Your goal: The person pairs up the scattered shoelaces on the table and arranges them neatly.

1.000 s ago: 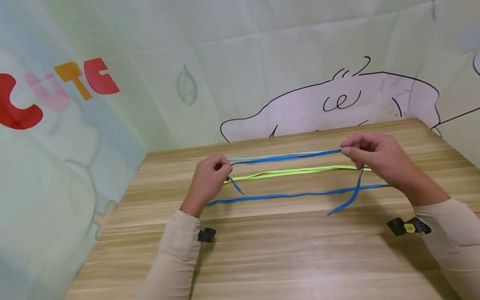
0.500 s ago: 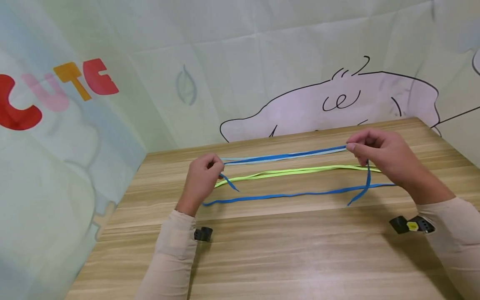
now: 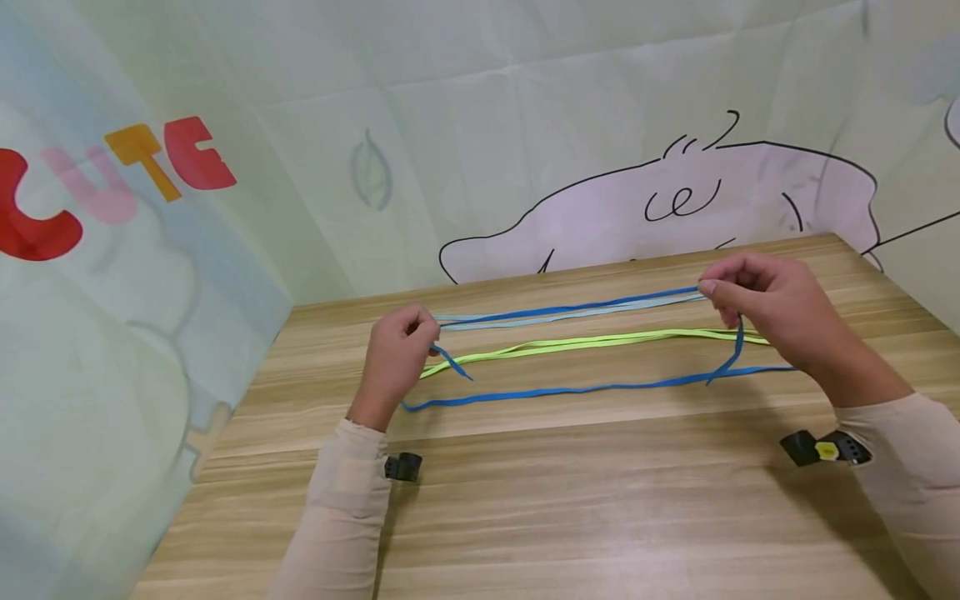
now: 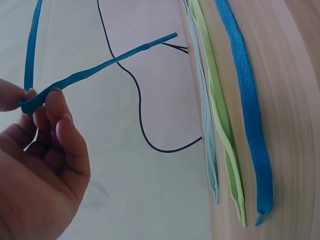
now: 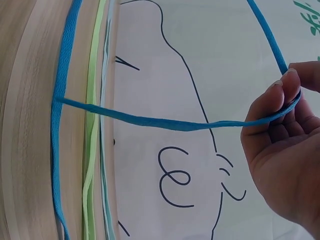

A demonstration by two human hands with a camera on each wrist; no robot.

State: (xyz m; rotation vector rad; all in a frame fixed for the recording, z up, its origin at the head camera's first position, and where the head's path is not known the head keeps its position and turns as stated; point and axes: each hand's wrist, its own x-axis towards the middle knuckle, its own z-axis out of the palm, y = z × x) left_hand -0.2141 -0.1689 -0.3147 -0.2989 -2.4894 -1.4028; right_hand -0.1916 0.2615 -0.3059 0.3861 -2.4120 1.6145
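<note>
A blue flat shoelace (image 3: 624, 299) stretches taut between the two hands, raised above the table. My left hand (image 3: 396, 358) pinches it near one end, and a short tail hangs from the fingers. Near the other end my right hand (image 3: 780, 312) pinches it between thumb and fingers, with a longer tail dangling. In the left wrist view, the lace (image 4: 82, 75) bends round the fingertips. On the table below lie a second blue shoelace (image 3: 525, 393), a doubled yellow-green shoelace (image 3: 592, 342) behind it, and a doubled light blue shoelace (image 3: 652, 305) farthest back.
The wood-grain table (image 3: 555, 500) ends at a pale fabric backdrop (image 3: 480, 150) with printed drawings and letters. Small black wrist cameras (image 3: 405, 467) sit at both sleeves. The laces on the table run roughly parallel, left to right.
Both hands have moved apart, the left one leftward and the right one rightward and slightly up. The held blue shoelace is drawn longer between them, and its right tail has shortened.
</note>
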